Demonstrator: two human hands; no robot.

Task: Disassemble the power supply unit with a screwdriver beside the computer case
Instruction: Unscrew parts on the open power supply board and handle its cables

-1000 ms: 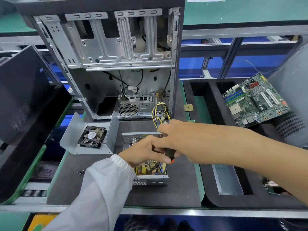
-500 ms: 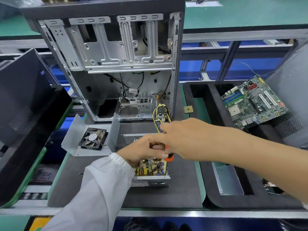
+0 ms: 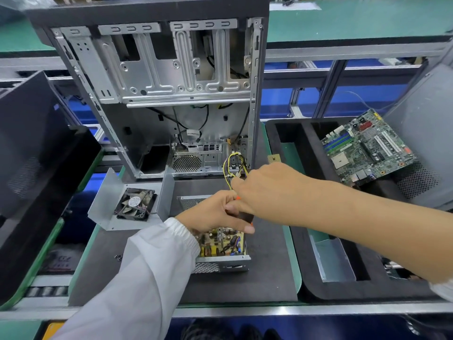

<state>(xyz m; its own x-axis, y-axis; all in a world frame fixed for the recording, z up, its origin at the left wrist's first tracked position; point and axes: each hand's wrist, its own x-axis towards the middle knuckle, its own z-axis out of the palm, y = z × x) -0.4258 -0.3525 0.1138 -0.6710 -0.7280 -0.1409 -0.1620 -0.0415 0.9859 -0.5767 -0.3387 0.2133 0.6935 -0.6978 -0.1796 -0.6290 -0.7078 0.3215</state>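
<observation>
The power supply unit (image 3: pixel 221 249) is found on the dark mat (image 3: pixel 267 278), near its front edge and in front of the open computer case (image 3: pixel 157 94). Its lid is already off, so the yellow board inside can be seen. The metal cover (image 3: pixel 110 207) with the fan (image 3: pixel 136 204) is set down at the left edge of the mat, apart from the box. The board is still sitting in the box, so more is judged to be left: it has yet to be freed and lifted out.

The screwdriver (image 3: pixel 245 217) is held over the box by both hands. The right hand (image 3: pixel 267 190) is curled round its black and orange handle. The fingers of the left hand (image 3: pixel 213 212) are bent and pinched close round the tool lower down. The tip is hidden, so what it touches cannot be told
</observation>
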